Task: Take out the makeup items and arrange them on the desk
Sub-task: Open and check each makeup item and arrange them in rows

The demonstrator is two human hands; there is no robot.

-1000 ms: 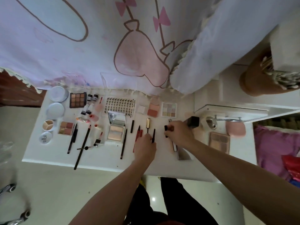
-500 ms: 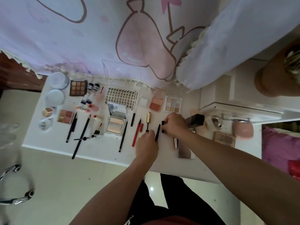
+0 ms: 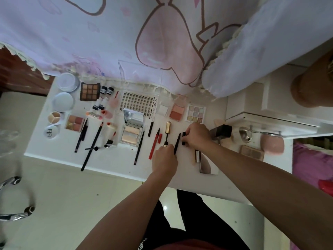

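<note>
Many makeup items lie in rows on the white desk (image 3: 54,156). My right hand (image 3: 197,136) pinches a short black tube (image 3: 183,138) standing lengthwise on the desk. My left hand (image 3: 164,159) has its fingertips on the lower end of a slim black pencil (image 3: 177,143), just right of a gold-capped mascara (image 3: 167,133). A red liner (image 3: 154,145), a dark pencil (image 3: 139,148), an open mirrored highlighter compact (image 3: 131,129) and a lash card (image 3: 137,103) lie further left.
Palettes (image 3: 89,91) (image 3: 195,113), a blush (image 3: 177,112) and round pots (image 3: 63,101) line the back and left. A black box (image 3: 221,131), a silver compact (image 3: 207,164) and a pink sponge holder (image 3: 272,144) sit right. A printed curtain (image 3: 162,42) hangs behind.
My right hand has shifted slightly left with the black tube, setting it beside the slim pencil. My left hand stays at the pencil's lower end. The camera has tilted forward.
</note>
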